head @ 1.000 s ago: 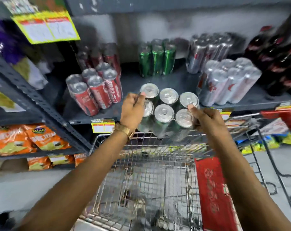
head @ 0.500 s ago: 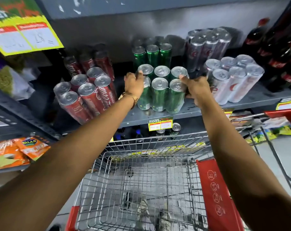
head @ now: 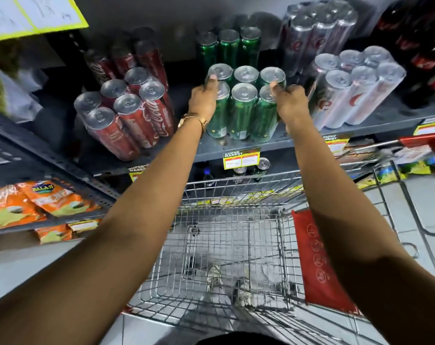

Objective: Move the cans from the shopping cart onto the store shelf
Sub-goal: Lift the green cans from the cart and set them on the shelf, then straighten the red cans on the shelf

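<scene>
A shrink-wrapped pack of green cans (head: 244, 108) stands on the grey store shelf (head: 239, 146), near its front edge. My left hand (head: 203, 99) grips the pack's left side, thumb on a can top. My right hand (head: 290, 102) grips its right side. Behind it stands another pack of green cans (head: 227, 49). The wire shopping cart (head: 226, 257) sits below my arms, and no cans show in its basket.
A pack of red cola cans (head: 127, 113) stands left of the green pack, and silver can packs (head: 355, 88) stand right. Dark bottles (head: 423, 51) fill the far right. Orange snack bags (head: 37, 202) lie on a lower left shelf. A red cart flap (head: 318, 260) hangs inside.
Both hands lifted the green pack from above the cart and set it onto the shelf, then pushed it slightly further back. The hands still hold its sides.
</scene>
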The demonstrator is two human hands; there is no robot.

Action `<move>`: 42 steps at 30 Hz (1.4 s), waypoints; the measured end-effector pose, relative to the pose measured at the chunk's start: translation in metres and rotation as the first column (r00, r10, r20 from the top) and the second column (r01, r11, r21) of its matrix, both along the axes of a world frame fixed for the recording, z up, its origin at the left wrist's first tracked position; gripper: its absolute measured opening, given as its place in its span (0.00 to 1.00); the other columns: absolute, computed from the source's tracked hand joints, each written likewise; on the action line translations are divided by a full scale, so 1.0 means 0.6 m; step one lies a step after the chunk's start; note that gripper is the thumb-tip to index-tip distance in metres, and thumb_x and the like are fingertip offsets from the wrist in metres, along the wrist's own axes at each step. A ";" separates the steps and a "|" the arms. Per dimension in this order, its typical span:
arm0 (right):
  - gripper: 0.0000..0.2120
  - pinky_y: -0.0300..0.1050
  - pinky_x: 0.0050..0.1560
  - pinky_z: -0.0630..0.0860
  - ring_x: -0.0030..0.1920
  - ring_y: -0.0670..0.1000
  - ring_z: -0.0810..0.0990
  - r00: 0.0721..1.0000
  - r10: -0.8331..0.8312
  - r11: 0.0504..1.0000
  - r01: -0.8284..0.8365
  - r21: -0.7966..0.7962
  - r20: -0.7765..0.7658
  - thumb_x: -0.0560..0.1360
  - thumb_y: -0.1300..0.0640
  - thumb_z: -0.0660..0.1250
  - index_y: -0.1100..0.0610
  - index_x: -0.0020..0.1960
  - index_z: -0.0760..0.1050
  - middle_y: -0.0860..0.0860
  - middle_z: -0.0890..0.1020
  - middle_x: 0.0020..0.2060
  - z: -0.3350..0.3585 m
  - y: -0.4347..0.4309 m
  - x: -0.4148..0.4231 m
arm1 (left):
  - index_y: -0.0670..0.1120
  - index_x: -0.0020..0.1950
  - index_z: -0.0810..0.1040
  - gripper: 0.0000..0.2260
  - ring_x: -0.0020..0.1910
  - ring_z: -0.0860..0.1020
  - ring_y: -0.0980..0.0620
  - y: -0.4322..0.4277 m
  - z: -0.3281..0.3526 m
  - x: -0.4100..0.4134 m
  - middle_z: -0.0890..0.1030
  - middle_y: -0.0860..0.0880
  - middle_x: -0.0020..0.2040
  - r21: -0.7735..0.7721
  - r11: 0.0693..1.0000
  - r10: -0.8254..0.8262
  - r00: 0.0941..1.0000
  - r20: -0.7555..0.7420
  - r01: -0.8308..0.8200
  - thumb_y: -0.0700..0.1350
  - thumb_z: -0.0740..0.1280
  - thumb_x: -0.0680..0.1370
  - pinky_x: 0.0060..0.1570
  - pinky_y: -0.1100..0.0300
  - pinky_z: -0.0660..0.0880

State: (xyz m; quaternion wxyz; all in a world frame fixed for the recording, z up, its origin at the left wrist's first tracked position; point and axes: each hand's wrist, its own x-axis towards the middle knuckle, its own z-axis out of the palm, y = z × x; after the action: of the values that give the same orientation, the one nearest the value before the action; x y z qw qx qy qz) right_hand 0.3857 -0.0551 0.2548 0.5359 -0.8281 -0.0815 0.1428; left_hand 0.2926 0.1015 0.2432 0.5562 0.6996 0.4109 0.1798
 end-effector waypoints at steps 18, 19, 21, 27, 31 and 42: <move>0.21 0.42 0.36 0.64 0.31 0.45 0.66 1.000 0.000 0.999 -0.001 0.054 0.009 0.76 0.48 0.64 0.52 0.27 0.66 0.47 0.70 0.28 -0.005 -0.016 0.008 | 0.43 0.62 0.77 0.23 0.64 0.74 0.39 -0.043 -0.010 -0.046 0.79 0.38 0.63 -0.021 0.998 -0.063 0.996 0.060 0.064 0.58 0.55 0.80 0.66 0.48 0.70; 0.20 0.41 0.39 0.65 0.33 0.46 0.68 1.000 -0.009 0.999 0.008 0.048 0.020 0.76 0.47 0.64 0.52 0.27 0.67 0.48 0.72 0.30 -0.008 -0.016 0.006 | 0.43 0.62 0.77 0.24 0.64 0.74 0.39 -0.045 -0.009 -0.047 0.78 0.38 0.63 -0.025 0.997 -0.068 0.996 0.059 0.070 0.59 0.55 0.80 0.67 0.48 0.70; 0.19 0.41 0.43 0.67 0.39 0.49 0.71 1.000 -0.017 0.999 0.016 0.037 0.024 0.76 0.46 0.64 0.52 0.29 0.69 0.51 0.76 0.37 -0.007 -0.016 0.006 | 0.42 0.63 0.76 0.24 0.64 0.74 0.39 -0.050 -0.009 -0.047 0.78 0.38 0.64 -0.015 0.998 -0.058 0.997 0.057 0.059 0.59 0.55 0.80 0.67 0.48 0.70; 0.20 0.44 0.49 0.71 0.48 0.54 0.76 0.997 0.014 0.998 -0.010 -0.055 0.078 0.77 0.45 0.61 0.62 0.50 0.79 0.56 0.79 0.44 0.003 -0.017 0.000 | 0.43 0.63 0.76 0.25 0.62 0.75 0.41 -0.056 -0.002 -0.053 0.79 0.40 0.61 0.027 0.998 -0.056 0.998 0.026 0.055 0.59 0.54 0.80 0.60 0.56 0.69; 0.21 0.51 0.66 0.67 0.67 0.63 0.71 0.928 0.096 0.924 0.052 -0.379 0.361 0.79 0.51 0.58 0.63 0.67 0.70 0.63 0.74 0.65 0.024 -0.010 -0.025 | 0.41 0.70 0.69 0.27 0.69 0.71 0.43 -0.063 0.009 -0.091 0.74 0.42 0.69 0.079 0.995 -0.069 0.997 0.028 0.067 0.58 0.57 0.80 0.70 0.50 0.67; 0.23 0.45 0.67 0.65 0.68 0.59 0.73 0.733 0.513 0.858 -0.455 -0.240 0.446 0.80 0.52 0.58 0.66 0.68 0.70 0.62 0.76 0.66 0.042 0.211 -0.186 | 0.39 0.71 0.66 0.26 0.74 0.61 0.37 0.034 0.009 -0.298 0.65 0.35 0.72 0.662 0.678 0.360 0.929 0.080 -0.320 0.51 0.63 0.77 0.72 0.52 0.58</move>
State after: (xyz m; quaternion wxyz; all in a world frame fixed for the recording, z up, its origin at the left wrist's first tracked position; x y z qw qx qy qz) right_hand 0.2743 0.0714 0.2797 0.3925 -0.8154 -0.4205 0.0647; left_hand 0.1141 0.1216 0.2487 0.2153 0.7672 0.4581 0.3940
